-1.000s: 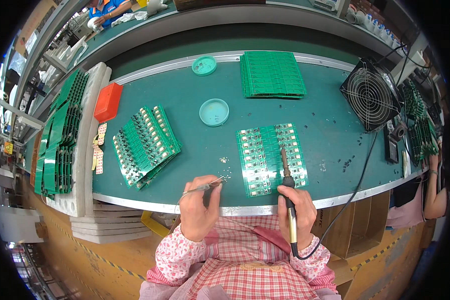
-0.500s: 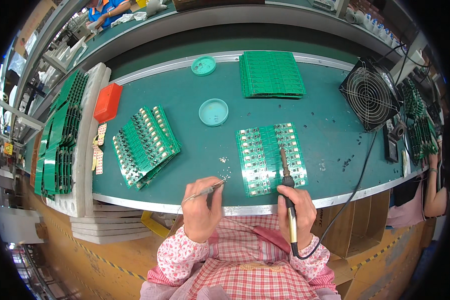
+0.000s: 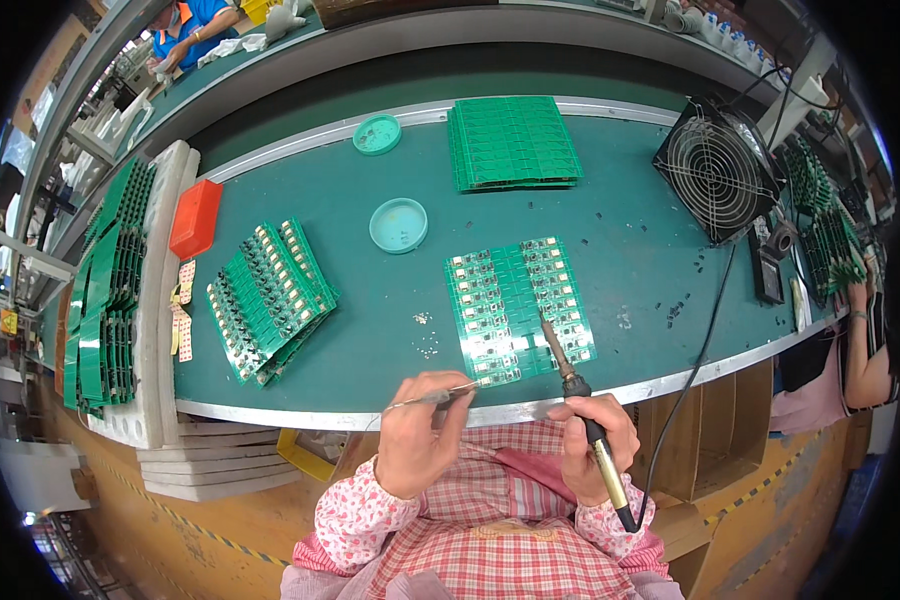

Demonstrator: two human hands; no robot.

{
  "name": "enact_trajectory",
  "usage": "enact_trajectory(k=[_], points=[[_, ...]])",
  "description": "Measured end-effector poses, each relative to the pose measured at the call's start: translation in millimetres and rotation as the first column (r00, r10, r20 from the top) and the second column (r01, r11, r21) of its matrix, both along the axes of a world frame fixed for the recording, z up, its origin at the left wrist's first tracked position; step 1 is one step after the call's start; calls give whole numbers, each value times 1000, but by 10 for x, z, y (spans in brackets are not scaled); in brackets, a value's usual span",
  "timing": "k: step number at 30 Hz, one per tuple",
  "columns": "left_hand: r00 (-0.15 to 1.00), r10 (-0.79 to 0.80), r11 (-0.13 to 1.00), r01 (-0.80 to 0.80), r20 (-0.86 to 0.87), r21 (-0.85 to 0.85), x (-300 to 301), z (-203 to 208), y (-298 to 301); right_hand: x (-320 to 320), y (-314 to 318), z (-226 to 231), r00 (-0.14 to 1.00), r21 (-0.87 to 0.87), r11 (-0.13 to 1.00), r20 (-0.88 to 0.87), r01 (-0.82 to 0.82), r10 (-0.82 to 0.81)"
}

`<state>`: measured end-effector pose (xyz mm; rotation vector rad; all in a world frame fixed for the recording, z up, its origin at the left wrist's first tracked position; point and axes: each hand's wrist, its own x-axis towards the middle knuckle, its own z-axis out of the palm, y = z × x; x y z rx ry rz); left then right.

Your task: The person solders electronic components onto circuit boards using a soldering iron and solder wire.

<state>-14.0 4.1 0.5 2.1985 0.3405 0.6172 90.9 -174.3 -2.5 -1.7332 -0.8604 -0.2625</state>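
My left hand (image 3: 415,435) is closed around thin metal tweezers (image 3: 440,396), whose tips reach the near-left corner of a green circuit board panel (image 3: 518,318). Whether a tiny part sits between the tips is too small to tell. In my right hand (image 3: 602,440) is a soldering iron (image 3: 606,466), slanting up and left, its tip over the panel's right-hand row of components. The panel lies flat near the table's front edge, with rows of white and dark components on it. Just left of it, small white parts (image 3: 426,348) lie scattered on the green mat.
Populated boards (image 3: 275,295) are piled at left, beside a red box (image 3: 196,218) and foam-held boards (image 3: 110,290). Two round dishes (image 3: 399,225) and a stack of green panels (image 3: 515,142) stand farther back. A fan (image 3: 718,175) and the iron's cord (image 3: 708,345) are at right.
My left hand has brought the tweezers from the loose white parts rightward to the panel's near corner. The soldering iron has come a little nearer and leans more. The whole view has shifted slightly.
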Motion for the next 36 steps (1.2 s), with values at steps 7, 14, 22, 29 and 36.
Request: enact_trajectory(k=[7, 14, 22, 29, 36], points=[[1000, -9, 998, 9, -3, 60, 33, 41, -28, -1, -84, -28, 999, -22, 999, -18, -34, 33], [1000, 4, 997, -4, -7, 81, 46, 41, -49, 0, -90, -49, 999, -24, 999, -23, -45, 45], [1000, -13, 993, 11, 14, 113, 58, 60, -45, -3, -100, -50, 997, -35, 997, -20, -70, 70], [1000, -2, 993, 2, 7, 117, 56, 46, -50, -34, -93, -34, 996, 9, 996, -27, -83, 84], [1000, -6, 992, 3, 24, 123, 59, 30, -51, -104, -109, -116, 990, 191, 974, -39, -125, 135]])
